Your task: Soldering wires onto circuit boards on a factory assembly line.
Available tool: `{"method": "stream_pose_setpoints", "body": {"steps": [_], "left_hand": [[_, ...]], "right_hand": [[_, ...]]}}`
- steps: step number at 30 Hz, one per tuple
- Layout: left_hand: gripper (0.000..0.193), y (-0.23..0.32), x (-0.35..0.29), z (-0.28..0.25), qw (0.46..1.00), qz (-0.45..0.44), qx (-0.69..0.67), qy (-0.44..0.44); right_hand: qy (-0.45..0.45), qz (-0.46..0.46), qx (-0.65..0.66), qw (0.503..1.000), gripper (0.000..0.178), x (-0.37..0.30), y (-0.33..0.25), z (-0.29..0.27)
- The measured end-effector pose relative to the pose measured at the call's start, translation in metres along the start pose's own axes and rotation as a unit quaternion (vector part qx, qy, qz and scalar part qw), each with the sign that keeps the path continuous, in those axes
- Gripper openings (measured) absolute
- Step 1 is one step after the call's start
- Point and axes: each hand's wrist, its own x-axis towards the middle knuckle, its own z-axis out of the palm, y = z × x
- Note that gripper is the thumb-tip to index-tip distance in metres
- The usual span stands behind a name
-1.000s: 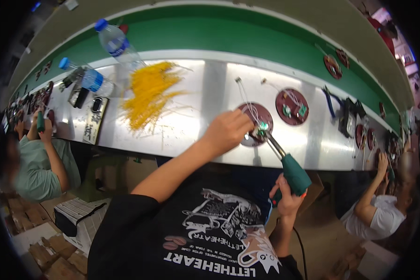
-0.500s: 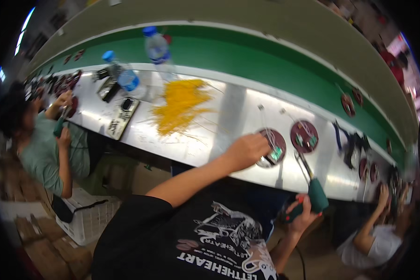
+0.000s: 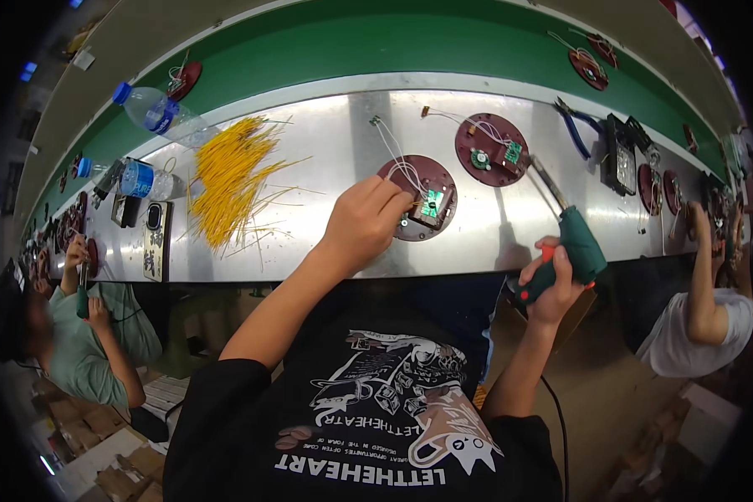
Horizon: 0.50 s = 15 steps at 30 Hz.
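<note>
My left hand [image 3: 366, 219] is at the left side of a round maroon disc [image 3: 435, 171] on the metal bench. Its fingers are pinched together beside a small green circuit board [image 3: 432, 203] mounted on that disc; whatever they grip is hidden. White wires [image 3: 402, 155] loop up from this disc. In my right hand [image 3: 554, 289] is a green soldering gun [image 3: 581, 243] with red parts, held by its handle off the bench edge. Its metal tip points up and left, toward a second maroon disc [image 3: 487, 138] that carries wires and a green board.
A heap of yellow wires [image 3: 230, 180] lies left of my hand, near two plastic bottles [image 3: 155, 113] and a phone [image 3: 156, 243]. Pliers [image 3: 579, 130] and a black box-like item [image 3: 619, 155] are at right. Co-workers sit at both sides: a green shirt [image 3: 100, 351], a white shirt [image 3: 686, 335].
The whole view has turned and levelled, so the bench sits differently in it. My left hand stays by the disc, and my right hand still holds the soldering gun.
</note>
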Motion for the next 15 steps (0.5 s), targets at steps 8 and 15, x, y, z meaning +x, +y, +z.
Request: {"method": "stream_pose_setpoints", "body": {"steps": [8, 15], "left_hand": [[0.032, 0.017, 0.015, -0.015, 0.998, -0.043, 0.024, -0.027], [0.058, -0.014, 0.055, -0.016, 0.982, -0.012, -0.024, -0.189]], "right_hand": [[0.045, -0.003, 0.118, 0.992, 0.031, 0.046, 0.019, -0.003], [0.161, 0.011, 0.164, 0.973, 0.029, 0.045, 0.013, 0.001]]}}
